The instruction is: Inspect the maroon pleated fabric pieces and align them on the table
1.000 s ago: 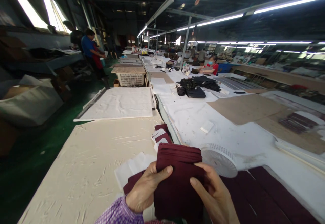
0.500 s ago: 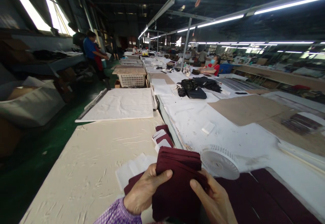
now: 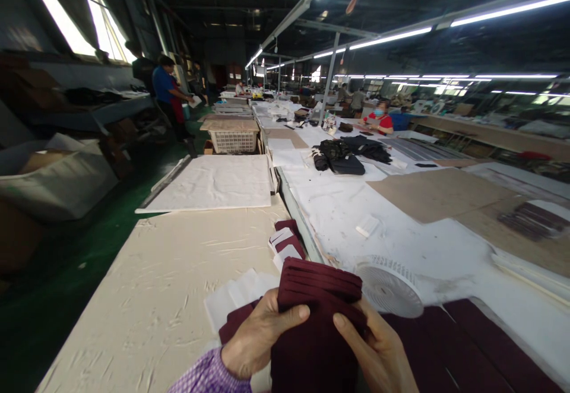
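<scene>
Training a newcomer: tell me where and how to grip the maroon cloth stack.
Grip the maroon cloth stack by its long sides, left hand from the left, right hand from the right, thumbs on the near face. Its layers are stepped at the top, so pinching both sides should keep them together.

Overhead I see tube lights [image 3: 510, 9] glaring, while daylight whites out the slanted windows [image 3: 61, 16]; the ceiling [image 3: 200, 1] sinks into gloom, the green floor [image 3: 104, 227] lies dim, everything stretching toward the sides
</scene>
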`<state>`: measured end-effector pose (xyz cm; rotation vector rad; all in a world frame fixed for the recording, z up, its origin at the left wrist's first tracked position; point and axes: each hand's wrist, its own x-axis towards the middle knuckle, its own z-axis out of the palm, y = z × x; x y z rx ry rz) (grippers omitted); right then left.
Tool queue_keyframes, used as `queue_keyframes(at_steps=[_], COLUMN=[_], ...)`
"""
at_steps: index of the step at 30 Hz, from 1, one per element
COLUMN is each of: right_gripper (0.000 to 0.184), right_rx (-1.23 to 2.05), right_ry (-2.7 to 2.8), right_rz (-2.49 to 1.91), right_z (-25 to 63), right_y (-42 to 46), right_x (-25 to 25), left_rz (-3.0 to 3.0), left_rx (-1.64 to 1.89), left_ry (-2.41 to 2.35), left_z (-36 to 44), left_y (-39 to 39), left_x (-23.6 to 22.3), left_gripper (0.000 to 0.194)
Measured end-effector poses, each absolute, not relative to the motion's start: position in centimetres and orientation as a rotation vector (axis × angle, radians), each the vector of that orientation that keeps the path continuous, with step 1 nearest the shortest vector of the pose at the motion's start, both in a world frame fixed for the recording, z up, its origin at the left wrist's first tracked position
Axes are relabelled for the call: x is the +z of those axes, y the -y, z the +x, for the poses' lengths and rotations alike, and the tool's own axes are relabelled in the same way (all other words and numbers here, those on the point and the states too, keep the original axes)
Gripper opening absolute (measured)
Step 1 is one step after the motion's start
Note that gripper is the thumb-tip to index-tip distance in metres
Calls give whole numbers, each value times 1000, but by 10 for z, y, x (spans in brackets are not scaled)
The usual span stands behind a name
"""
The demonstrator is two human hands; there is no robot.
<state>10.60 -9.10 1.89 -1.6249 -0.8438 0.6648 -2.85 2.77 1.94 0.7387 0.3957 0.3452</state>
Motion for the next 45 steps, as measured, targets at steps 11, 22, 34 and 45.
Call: queue_keyframes(at_steps=[11, 22, 34, 45], right_gripper=[42, 33, 27, 21], right_rx=[656, 504, 511, 545], right_ry=[508, 795, 912, 1040], right_rz=[-1479, -1702, -1773, -1735], right_z=[102, 109, 110, 106], right_y=[90, 99, 95, 90], right_x=[28, 24, 31, 39], left_rz=[716, 742, 869, 939], left_rx=[347, 329, 320, 293], left_ry=[-454, -475, -445, -429], left_z=[-33, -38, -47, -51], left_y=[-31, -35, -40, -45], left_x=[15, 22, 24, 26], left_gripper=[29, 28, 29, 31])
